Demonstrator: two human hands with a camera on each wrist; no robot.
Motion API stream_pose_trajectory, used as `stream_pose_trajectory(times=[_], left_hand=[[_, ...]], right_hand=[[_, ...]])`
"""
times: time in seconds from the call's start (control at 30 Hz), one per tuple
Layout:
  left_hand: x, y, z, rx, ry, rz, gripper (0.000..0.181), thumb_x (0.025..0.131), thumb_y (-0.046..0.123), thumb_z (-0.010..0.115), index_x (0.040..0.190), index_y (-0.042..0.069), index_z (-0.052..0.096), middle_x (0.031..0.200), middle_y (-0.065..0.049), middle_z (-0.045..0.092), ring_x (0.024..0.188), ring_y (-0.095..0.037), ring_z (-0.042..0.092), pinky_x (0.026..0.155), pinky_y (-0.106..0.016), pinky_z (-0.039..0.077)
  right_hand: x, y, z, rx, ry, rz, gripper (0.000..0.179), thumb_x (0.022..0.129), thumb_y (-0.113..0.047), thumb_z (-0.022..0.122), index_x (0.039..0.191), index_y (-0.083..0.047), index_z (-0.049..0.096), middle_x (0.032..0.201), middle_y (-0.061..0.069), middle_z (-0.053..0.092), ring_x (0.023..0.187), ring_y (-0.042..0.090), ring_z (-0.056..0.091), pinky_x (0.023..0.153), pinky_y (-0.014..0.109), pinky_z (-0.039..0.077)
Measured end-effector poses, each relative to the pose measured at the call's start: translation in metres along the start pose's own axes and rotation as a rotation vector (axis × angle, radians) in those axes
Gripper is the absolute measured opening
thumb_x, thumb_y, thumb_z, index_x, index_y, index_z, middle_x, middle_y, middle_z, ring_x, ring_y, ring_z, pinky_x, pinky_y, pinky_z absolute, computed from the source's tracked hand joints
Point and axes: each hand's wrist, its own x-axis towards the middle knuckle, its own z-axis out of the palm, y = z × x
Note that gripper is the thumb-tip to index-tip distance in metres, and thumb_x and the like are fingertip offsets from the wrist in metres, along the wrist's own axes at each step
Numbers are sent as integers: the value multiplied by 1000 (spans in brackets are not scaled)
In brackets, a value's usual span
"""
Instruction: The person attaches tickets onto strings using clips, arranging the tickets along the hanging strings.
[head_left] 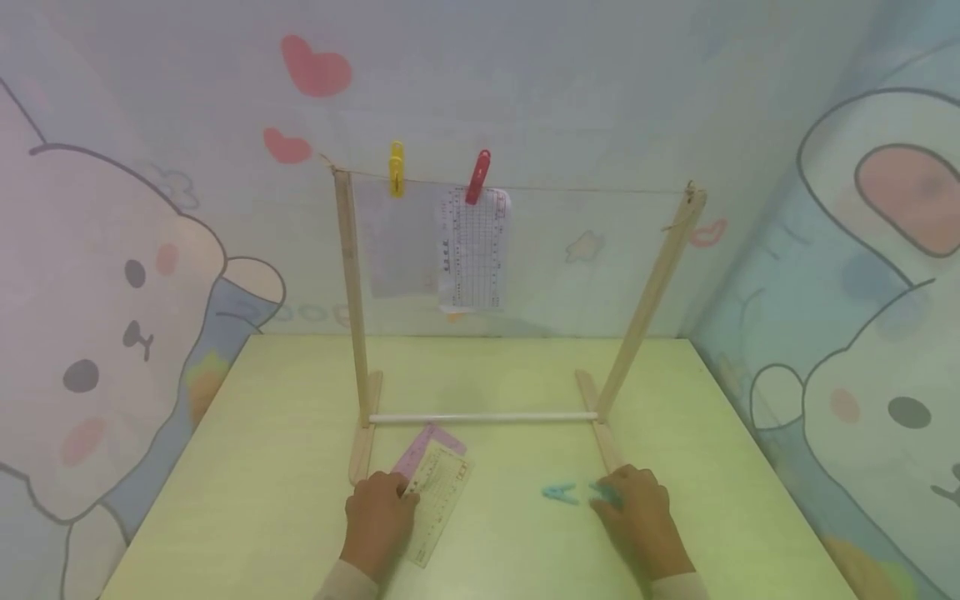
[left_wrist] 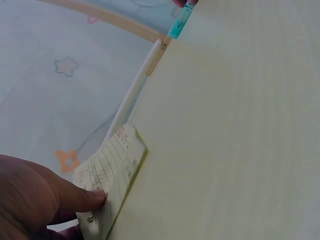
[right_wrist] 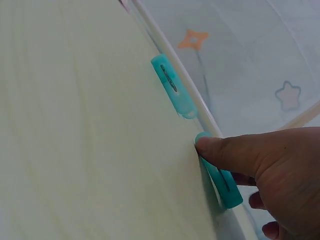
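My left hand [head_left: 380, 517] pinches a yellowish printed paper slip [head_left: 442, 492] at its left edge, thumb on top. In the left wrist view the slip [left_wrist: 112, 170] is bent and lifted at the thumb. Beneath it on the table lies a pink slip [head_left: 447, 439], partly covered. My right hand [head_left: 637, 512] pinches a teal clothespin [right_wrist: 220, 182] between thumb and fingers, low over the table. A second teal clothespin [head_left: 559, 493] lies just left of it. On the string above, a red clothespin [head_left: 477, 177] holds a white printed slip [head_left: 474, 258].
A wooden frame with a left post [head_left: 351, 292], a right post [head_left: 651, 308] and a white crossbar [head_left: 483, 417] stands on the pale table [head_left: 292, 467]. A yellow clothespin [head_left: 397, 170] is clipped on its string near the left post. Cartoon-printed walls enclose the table.
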Motion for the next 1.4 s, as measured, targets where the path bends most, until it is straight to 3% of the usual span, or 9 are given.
stream_pose_trajectory(times=[0.17,0.27,0.37,0.57,0.87,1.13,1.23,1.37,1.4], left_hand=[[2,-5,-1,-36,12,7,16,89,22,78,94,7,76,80,-1,60,75,-22,51,73,-45,42],[3,-5,-5,-61,35,33,21,88,21,79,99,3,77,86,-6,67,80,-25,59,78,-51,47],[2,0,-11,-101,74,98,18,88,18,81,96,2,77,90,-9,72,82,-25,66,78,-51,54],[0,27,-38,-267,115,248,7,93,12,76,97,6,78,88,-1,74,80,-17,68,73,-37,60],[22,101,-87,-471,175,305,16,101,27,69,108,15,79,105,2,77,85,-14,64,76,-35,54],[56,177,-132,-649,166,369,24,102,34,66,107,13,79,103,3,76,95,-18,67,82,-43,56],[68,202,-143,-705,143,367,25,102,33,67,107,12,79,104,2,76,101,-18,67,89,-44,55],[78,229,-154,-754,121,364,24,101,31,69,107,11,79,103,1,75,101,-18,66,92,-42,54],[80,234,-156,-759,114,353,24,101,31,69,108,11,79,104,1,75,101,-18,65,92,-41,54]], right_hand=[[-5,-5,-1,138,37,37,34,90,-30,81,116,-10,73,108,3,73,105,26,67,100,54,49],[-4,-5,1,179,64,20,36,91,-25,81,121,-7,73,105,3,72,102,24,69,97,49,55],[-3,-6,0,185,79,-10,31,90,-20,82,118,-7,74,99,-2,70,96,19,68,92,43,58],[2,-21,-29,315,151,-32,29,89,-15,82,116,-8,74,96,-7,73,101,22,69,93,55,55],[53,-83,-143,500,355,-231,22,88,-9,84,108,-9,78,99,4,76,92,3,62,80,20,46],[94,-160,-242,666,501,-399,19,82,4,85,100,3,79,84,-5,68,70,9,52,56,21,35],[110,-182,-269,768,501,-476,17,81,8,83,97,8,77,81,-2,71,69,11,53,66,18,40],[132,-208,-297,925,473,-497,11,81,10,82,90,8,76,85,6,76,78,15,65,87,21,52],[138,-213,-302,952,463,-488,10,81,10,82,89,7,76,87,8,76,80,17,67,81,25,56]])
